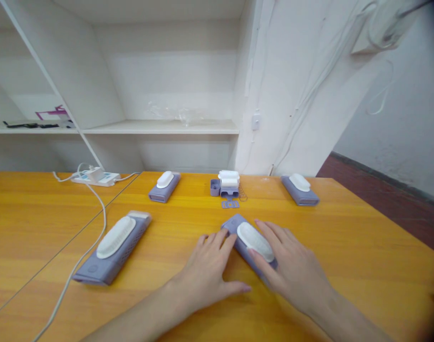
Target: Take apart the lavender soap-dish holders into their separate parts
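Note:
In front of me a long purple device (232,224) lies slantwise on the wooden table, with a white ribbed oval piece (253,239) on its top. My right hand (296,267) reaches over its near end, thumb and fingers on either side of the white oval. Along the device's left edge rest the fingertips of my left hand (210,268); its fingers are spread and the thumb stands away. The palm of my right hand hides the near right part of the device.
Similar purple devices with white ovals lie at left (113,247), far left (165,186) and far right (300,189). Small purple and white parts (229,183) stand centre back. A white cable (103,216) runs from a power strip (98,177). White shelves (160,127) stand behind.

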A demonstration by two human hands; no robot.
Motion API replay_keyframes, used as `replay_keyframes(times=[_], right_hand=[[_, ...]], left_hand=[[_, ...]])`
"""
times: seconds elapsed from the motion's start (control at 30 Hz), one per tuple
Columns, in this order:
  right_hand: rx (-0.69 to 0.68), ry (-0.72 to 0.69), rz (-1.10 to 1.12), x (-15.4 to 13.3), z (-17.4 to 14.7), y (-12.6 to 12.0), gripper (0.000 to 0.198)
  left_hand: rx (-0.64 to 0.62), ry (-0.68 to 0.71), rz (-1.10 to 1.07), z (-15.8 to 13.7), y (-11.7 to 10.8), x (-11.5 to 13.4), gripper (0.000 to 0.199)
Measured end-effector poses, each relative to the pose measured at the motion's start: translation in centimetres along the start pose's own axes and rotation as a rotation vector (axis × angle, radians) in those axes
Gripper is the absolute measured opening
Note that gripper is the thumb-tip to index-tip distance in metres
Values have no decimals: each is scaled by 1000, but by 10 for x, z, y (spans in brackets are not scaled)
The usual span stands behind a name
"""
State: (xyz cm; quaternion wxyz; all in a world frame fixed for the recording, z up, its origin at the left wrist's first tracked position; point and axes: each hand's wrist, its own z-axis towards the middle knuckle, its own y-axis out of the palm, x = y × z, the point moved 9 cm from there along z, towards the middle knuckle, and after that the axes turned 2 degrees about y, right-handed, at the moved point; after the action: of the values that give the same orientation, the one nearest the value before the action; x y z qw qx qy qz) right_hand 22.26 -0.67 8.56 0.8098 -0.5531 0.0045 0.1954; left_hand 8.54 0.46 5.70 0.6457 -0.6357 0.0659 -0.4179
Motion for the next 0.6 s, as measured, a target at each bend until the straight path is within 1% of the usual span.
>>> replay_keyframes(times=[0.07,0.13,0.2,0.27,0.33,0.4,0.5,0.53,0.6], right_hand=[[-43,21,-57,13,-3,14,64],[-87,61,-74,23,-9,28,68],[-146,61,-17,25,-13,38,61],[-238,-31,121,15,-10,46,60],[-328,-131,268,5,-2,51,69],[-392,-155,352,5,12,56,81],[-440,-141,359,16,35,65,95],[-449,-155,352,17,41,67,94],[-451,-185,329,15,52,70,87]], left_hand=[[-13,-13,55,2,7,-8,78],[5,-31,75,5,9,-18,73],[48,-11,92,8,6,-22,79],[70,73,117,14,1,-19,92],[37,176,105,22,1,-14,101],[-12,212,55,32,2,-16,100],[-30,168,20,45,1,-30,94],[-16,151,27,48,0,-35,93],[22,120,47,53,-2,-44,91]])
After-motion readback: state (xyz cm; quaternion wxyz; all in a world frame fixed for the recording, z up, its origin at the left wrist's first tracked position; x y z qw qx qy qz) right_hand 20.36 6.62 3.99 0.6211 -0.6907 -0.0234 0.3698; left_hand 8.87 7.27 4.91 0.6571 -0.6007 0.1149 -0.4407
